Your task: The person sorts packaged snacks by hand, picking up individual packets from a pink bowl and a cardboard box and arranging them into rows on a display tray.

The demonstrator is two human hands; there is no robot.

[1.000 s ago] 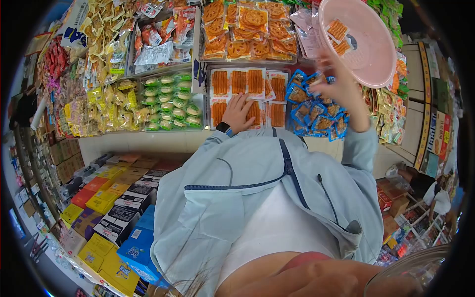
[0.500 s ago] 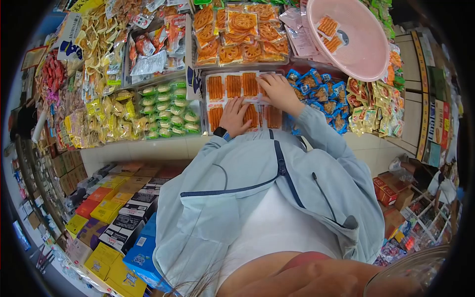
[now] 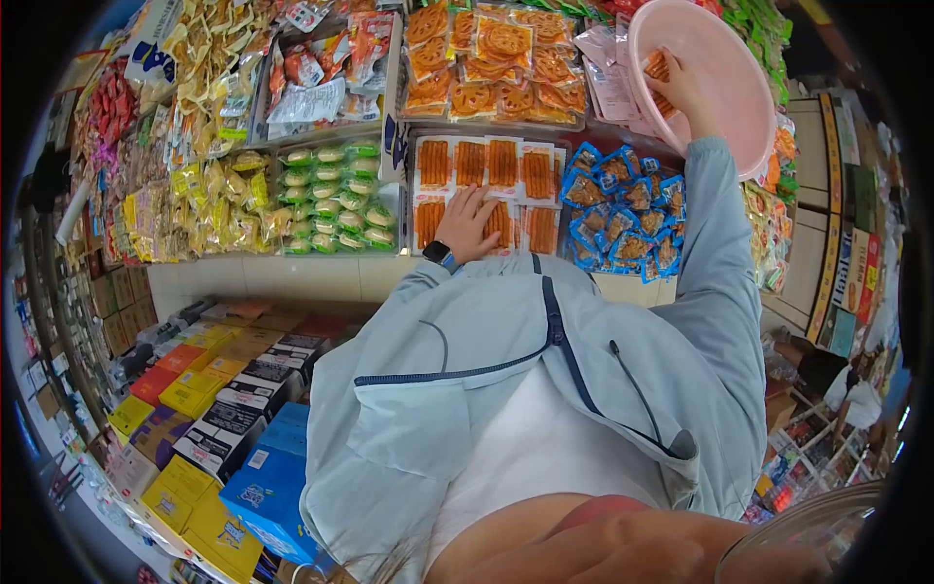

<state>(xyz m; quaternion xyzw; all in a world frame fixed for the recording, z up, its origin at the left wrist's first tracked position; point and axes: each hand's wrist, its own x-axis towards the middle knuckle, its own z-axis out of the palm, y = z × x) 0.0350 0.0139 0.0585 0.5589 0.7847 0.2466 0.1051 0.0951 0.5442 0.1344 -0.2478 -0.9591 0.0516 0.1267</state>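
Observation:
My left hand (image 3: 468, 225), wearing a black smartwatch, lies with fingers spread on flat clear packets of orange-brown snack sticks (image 3: 434, 163). These packets are set in rows in a shallow tray (image 3: 410, 200) in front of my body. My right hand (image 3: 684, 95) reaches into a pink plastic basin (image 3: 744, 97) at the upper right. Its fingers are bent around a snack stick packet (image 3: 658, 64) near the basin's left wall. Part of that packet is hidden behind the fingers.
Lotus root packets (image 3: 486, 58) lie behind the tray. Blue-wrapped snacks (image 3: 613, 209) are to its right, green-and-white packets (image 3: 336, 200) to its left. Pale pink packets (image 3: 608, 83) lie beside the basin. Stacked cartons (image 3: 233, 409) stand on the floor at lower left.
My right hand has moved from the tray's back row up and right into the basin. A packet now shows where it was. My left hand stays on the packets.

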